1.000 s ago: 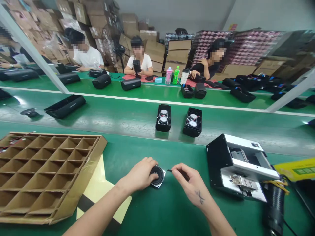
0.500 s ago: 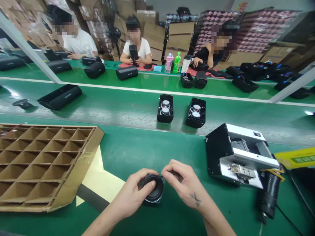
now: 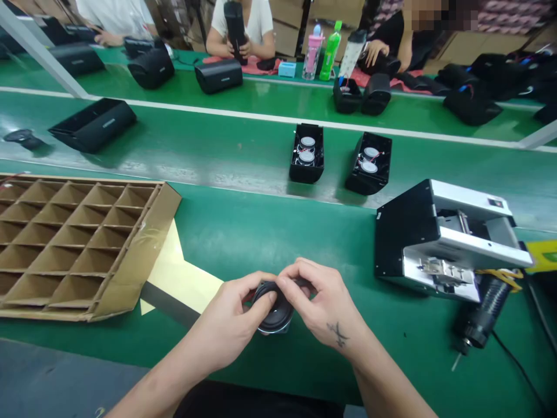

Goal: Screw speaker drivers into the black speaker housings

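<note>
A round black speaker driver (image 3: 278, 316) with a metal frame is held just over the green bench top. My left hand (image 3: 232, 319) grips its left side, with the thumb on the front rim. At its upper right edge, my right hand (image 3: 315, 299) has thumb and forefinger pinched together, close to my left thumb. Whatever lies between those fingertips is too small to make out. The driver's back is hidden.
A cardboard divider tray (image 3: 161, 232) and yellow sheets (image 3: 195, 284) lie left. At right stand a black-and-white machine (image 3: 409, 232) and an electric screwdriver (image 3: 485, 313). Two open speaker housings (image 3: 307, 171) (image 3: 368, 183) sit beyond; people work across the bench.
The view has tilted down, so the bench items appear higher. My right fingertips have moved left onto the driver's upper rim, nearer my left thumb.
</note>
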Demonstrator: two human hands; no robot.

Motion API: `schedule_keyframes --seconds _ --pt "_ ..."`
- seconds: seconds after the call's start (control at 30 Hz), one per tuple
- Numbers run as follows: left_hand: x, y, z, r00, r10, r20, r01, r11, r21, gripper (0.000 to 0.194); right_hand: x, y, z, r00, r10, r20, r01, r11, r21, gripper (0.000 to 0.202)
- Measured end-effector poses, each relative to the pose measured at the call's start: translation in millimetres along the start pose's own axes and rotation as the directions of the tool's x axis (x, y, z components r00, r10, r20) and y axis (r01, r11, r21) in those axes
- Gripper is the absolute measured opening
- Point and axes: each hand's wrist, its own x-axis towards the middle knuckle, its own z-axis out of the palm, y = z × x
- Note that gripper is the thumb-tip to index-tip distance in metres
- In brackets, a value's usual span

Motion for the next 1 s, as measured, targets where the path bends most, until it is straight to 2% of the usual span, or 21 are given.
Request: schedule_keyframes --seconds 0.27,0.77,1.0 --pt "-1.4 1.7 0.0 1.000 0.001 0.024 -0.002 0.999 0.052 0.031 0.0 3.2 0.5 1.000 0.031 0.003 -0.031 1.000 0.002 0.017" --pt "-0.9 2.1 -1.3 0.999 -0.026 0.035 0.022 0.994 0.108 0.028 2.3 3.0 -2.8 0.999 -0.032 0.002 0.032 0.997 -0.072 0.019" --pt "-1.9 6.4 -2.8 0.999 -0.008 0.037 0.003 0.991 0.131 0.037 1.5 2.9 0.0 0.997 -0.074 -0.022 0.070 0.990 -0.123 0.019"
